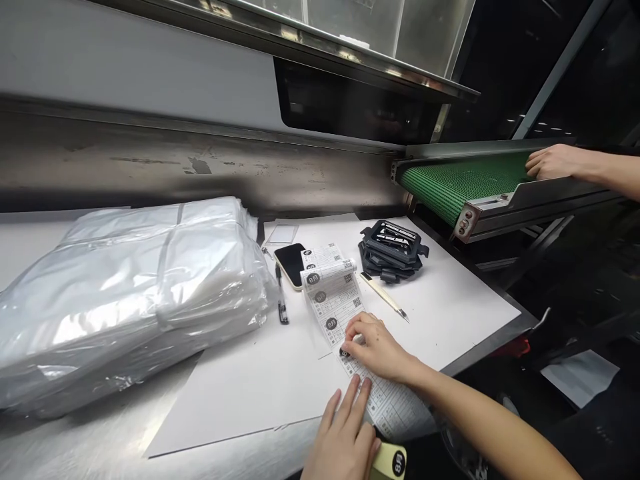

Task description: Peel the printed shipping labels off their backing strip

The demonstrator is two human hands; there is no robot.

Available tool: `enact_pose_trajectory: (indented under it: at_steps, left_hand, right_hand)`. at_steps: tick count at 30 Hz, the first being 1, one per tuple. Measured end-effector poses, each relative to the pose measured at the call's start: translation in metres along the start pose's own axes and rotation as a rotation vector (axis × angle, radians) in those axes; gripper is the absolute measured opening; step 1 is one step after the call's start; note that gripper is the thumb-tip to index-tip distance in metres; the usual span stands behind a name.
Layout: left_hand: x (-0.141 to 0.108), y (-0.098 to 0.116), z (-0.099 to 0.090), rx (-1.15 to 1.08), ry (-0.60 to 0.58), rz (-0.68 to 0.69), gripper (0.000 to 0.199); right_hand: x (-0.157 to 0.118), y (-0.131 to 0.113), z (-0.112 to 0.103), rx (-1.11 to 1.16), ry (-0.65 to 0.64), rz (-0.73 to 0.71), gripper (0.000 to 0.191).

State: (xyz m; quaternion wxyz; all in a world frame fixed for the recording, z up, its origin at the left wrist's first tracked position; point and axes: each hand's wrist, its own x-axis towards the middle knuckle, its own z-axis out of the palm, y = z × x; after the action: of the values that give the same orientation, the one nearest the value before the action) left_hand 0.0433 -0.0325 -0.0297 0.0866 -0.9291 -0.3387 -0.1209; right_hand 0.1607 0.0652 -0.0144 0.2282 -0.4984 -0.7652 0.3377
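Observation:
A long strip of printed labels with black round marks runs over the white board toward the front edge. My right hand has thumb and forefinger pinched together on the strip at one of the round marks. Close below it, my left hand lies with its fingers stretched out, fingertips touching the strip's edge. Beside its thumb is a yellow-green piece bearing a round black mark; whether the thumb grips it I cannot tell. A cream-handled craft knife lies right of the strip's far end.
A large bundle of clear plastic bags covers the left side. Behind the strip are a phone, a pen and stacked dark plastic frames. Another person's hand rests by a green conveyor belt at right.

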Motion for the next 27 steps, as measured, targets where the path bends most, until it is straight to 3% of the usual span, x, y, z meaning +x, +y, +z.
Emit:
enact_pose_trajectory:
  at_steps: [4,6,10,14,19,23,27]
  left_hand:
    - [0.000,0.005,0.004,-0.084,-0.012,-0.165,0.019]
    - [-0.001,0.008,0.003,-0.094,-0.035,-0.179,0.022]
    - [0.001,0.012,-0.001,-0.033,-0.084,-0.169,0.017]
    - [0.000,0.000,-0.005,-0.021,-0.061,-0.136,0.017]
    - [-0.007,-0.035,-0.010,-0.174,0.071,-0.356,0.021]
    - [-0.011,-0.048,-0.012,-0.261,0.066,-0.433,0.017]
    - [-0.013,-0.047,-0.011,-0.301,-0.023,-0.442,0.020]
  right_hand:
    - [-0.004,-0.005,0.008,-0.119,0.019,0.003,0.008]
    - [-0.004,-0.004,0.009,-0.187,0.041,0.006,0.008]
    - [0.002,0.002,0.004,-0.284,0.103,0.031,0.040]
    - [0.000,0.005,-0.008,-0.242,0.046,-0.040,0.058]
    - [-0.022,-0.002,-0.021,-0.045,0.011,-0.127,0.014]
    - [-0.040,-0.007,-0.016,0.031,-0.047,-0.225,0.014]
    - [-0.043,-0.006,-0.009,-0.047,0.004,-0.310,0.002]
